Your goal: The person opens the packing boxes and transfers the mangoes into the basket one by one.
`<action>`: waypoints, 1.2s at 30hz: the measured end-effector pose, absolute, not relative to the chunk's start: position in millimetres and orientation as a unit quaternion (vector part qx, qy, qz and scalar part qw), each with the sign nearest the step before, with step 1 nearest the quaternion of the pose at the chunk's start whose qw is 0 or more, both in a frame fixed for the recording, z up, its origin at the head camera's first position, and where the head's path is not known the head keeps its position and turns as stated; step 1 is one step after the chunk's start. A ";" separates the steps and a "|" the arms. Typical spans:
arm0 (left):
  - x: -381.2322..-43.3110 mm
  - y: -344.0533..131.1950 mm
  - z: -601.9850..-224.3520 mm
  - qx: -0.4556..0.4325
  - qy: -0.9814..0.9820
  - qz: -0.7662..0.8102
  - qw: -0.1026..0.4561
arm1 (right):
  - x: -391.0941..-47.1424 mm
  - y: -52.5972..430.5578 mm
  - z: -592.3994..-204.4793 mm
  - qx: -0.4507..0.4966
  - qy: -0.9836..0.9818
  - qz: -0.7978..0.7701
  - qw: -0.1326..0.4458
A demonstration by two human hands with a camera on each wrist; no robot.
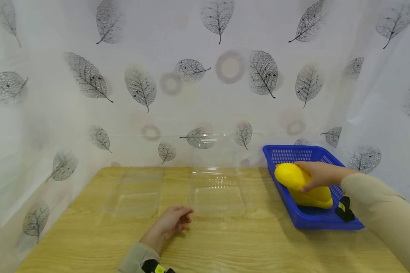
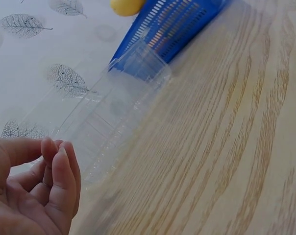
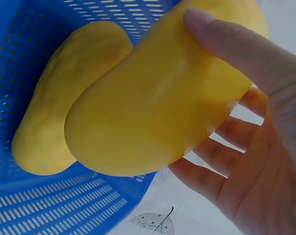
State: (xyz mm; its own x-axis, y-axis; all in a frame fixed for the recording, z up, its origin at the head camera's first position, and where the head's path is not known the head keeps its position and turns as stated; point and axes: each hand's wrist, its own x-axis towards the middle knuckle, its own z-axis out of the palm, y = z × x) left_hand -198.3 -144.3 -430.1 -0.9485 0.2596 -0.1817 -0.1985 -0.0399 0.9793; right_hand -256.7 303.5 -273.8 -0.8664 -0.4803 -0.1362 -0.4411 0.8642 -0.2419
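My right hand point(image 1: 317, 174) grips a smooth yellow mango point(image 1: 289, 176) over the blue plastic basket point(image 1: 283, 197). In the right wrist view the thumb lies across the near side of this mango point(image 3: 153, 107), and the other fingers curl behind it. A second mango point(image 1: 311, 198) lies inside the basket, partly covered by the held one. Low over the table, my left hand point(image 1: 172, 222) holds nothing. Its fingers hang loosely curled, with the thumb near the index fingertip in the left wrist view. Just beyond it stands a clear plastic box point(image 1: 218, 204) with its lid raised.
Another clear plastic container point(image 1: 133, 201) is on the left part of the wooden table point(image 1: 89, 235). A white curtain point(image 1: 198, 102) with a leaf print hangs behind the table and along both sides.
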 end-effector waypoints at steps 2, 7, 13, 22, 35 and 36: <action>-198.6 -143.9 -430.7 0.023 0.673 0.722 0.160 | -256.1 306.6 -274.1 -0.235 0.961 -0.103 0.100; -199.2 -143.9 -432.1 0.020 0.670 0.726 0.156 | -254.5 313.4 -277.0 -0.234 0.961 -0.103 0.102; -200.4 -144.4 -432.5 0.017 0.662 0.733 0.156 | -251.2 320.9 -281.8 -0.232 0.961 -0.110 0.102; -201.1 -143.8 -429.7 0.015 0.657 0.738 0.152 | -245.1 332.4 -288.1 -0.228 0.961 -0.114 0.104; -201.9 -143.5 -429.7 0.018 0.653 0.741 0.156 | -239.3 344.3 -301.5 -0.213 0.960 -0.112 0.141; -202.3 -143.2 -429.7 0.019 0.651 0.742 0.157 | -238.7 344.6 -302.0 -0.211 0.960 -0.112 0.145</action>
State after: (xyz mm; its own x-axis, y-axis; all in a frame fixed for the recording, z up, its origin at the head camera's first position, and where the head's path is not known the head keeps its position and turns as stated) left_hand -202.3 -143.2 -429.7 -0.9501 0.2573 -0.1765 -0.2084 -0.1026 0.9726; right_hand -238.7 344.6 -302.0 -0.8690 -0.4376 -0.2310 -0.3727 0.8859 -0.2762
